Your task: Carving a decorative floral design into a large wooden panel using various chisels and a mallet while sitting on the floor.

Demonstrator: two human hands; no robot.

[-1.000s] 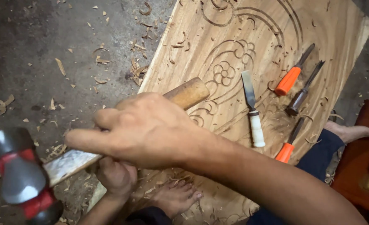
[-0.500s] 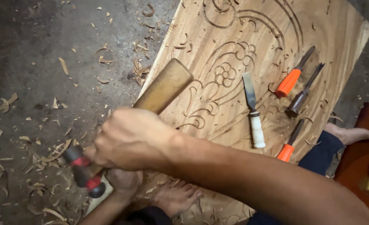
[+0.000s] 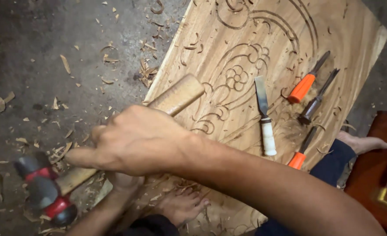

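Over panel's edge, hammer (image 3: 115, 155) in rt hand (image 3: 136, 140), head lower-left

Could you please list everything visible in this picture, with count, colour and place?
Carved wooden panel: one, light brown, floral relief, lying on the floor, upper right.
Hammer: one, wooden handle, grey and red head, blurred, lower left, gripped by the right hand.
White-handled chisel: one, flat blade, lying on the panel.
Orange-handled chisels: two, on the panel, right of the white one.
Dark-handled chisel: one, between the orange ones.
Wood shavings: many, tan, scattered over the grey floor.
Reddish-brown wooden piece: one, right edge.
Feet: two, bare, one at the bottom centre, one at the right.
Right hand: around the hammer handle.
Left hand: mostly hidden beneath the right.
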